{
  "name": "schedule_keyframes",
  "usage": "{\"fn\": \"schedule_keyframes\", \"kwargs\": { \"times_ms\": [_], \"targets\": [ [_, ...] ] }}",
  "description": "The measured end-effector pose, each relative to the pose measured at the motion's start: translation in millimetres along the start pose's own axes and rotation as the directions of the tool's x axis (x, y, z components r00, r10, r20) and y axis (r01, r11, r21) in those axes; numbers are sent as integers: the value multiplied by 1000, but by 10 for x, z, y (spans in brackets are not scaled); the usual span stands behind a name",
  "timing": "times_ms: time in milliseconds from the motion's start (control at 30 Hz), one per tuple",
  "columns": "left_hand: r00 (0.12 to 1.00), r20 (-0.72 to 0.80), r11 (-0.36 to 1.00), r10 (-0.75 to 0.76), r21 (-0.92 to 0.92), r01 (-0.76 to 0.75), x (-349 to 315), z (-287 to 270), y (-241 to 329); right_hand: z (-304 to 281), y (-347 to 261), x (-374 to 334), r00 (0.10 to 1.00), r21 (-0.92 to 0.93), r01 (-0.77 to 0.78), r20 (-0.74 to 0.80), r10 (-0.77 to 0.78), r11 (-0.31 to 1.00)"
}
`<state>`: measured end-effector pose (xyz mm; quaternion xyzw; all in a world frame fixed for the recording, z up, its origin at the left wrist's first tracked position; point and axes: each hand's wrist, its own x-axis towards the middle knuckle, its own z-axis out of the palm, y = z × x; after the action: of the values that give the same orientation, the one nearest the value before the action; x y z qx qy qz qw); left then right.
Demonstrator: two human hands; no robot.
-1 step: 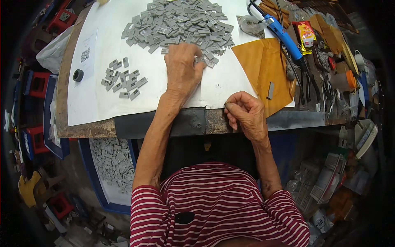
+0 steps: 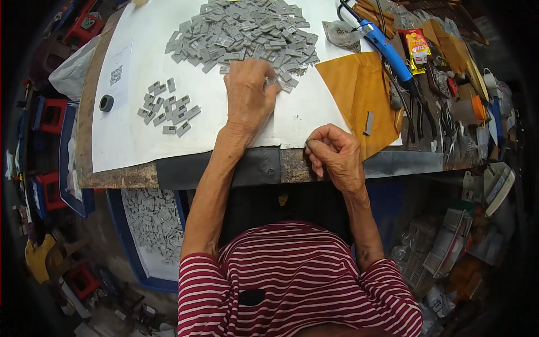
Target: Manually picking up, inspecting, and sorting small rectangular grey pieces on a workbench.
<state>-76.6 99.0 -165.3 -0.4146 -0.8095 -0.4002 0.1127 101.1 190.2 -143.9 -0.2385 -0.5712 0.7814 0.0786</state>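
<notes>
At the near edge of a large heap of small grey rectangular plastic pieces (image 2: 241, 31), my left hand (image 2: 250, 95) rests with its fingers curled down and the thumb bent in toward them. Its fingertips are mostly hidden, so what it grips does not show; grey pieces lie right beside the thumb. My right hand (image 2: 338, 151) is over the table's front edge, thumb and forefinger pinched together and the other fingers curled. Whatever is in that pinch is too small to make out. A smaller group of grey pieces (image 2: 178, 113), several with dark slots, lies to the left.
White paper (image 2: 135, 146) covers the table. On the right are a brown envelope (image 2: 353, 84) with one grey piece (image 2: 369, 123) on it, a blue corded tool (image 2: 387, 50) and pliers (image 2: 426, 115). A black ring (image 2: 106, 103) sits left. Below stands a blue tray (image 2: 130, 247) of grey pieces.
</notes>
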Motion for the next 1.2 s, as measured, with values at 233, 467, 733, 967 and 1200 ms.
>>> {"fn": "schedule_keyframes", "kwargs": {
  "times_ms": [233,467,733,967,1200],
  "targets": [
    [999,49,971,-12,-236,23,3,-86,61,19,3,-4,1000,21,25,-18,-24,999],
    [945,233,709,-231,-625,327,-31,-206,196,-6,-68,-49,996,9,74,-48,-73,997],
    [852,483,505,-202,-694,513,-75,-362,379,28,-195,-111,986,124,145,-95,-133,982],
    [776,627,415,-69,-689,594,-207,-303,370,62,-193,-49,983,155,179,-77,-169,972],
    [769,621,431,-148,-660,616,-258,-236,390,68,-173,-26,985,193,170,-64,-161,966]
  ]
}}
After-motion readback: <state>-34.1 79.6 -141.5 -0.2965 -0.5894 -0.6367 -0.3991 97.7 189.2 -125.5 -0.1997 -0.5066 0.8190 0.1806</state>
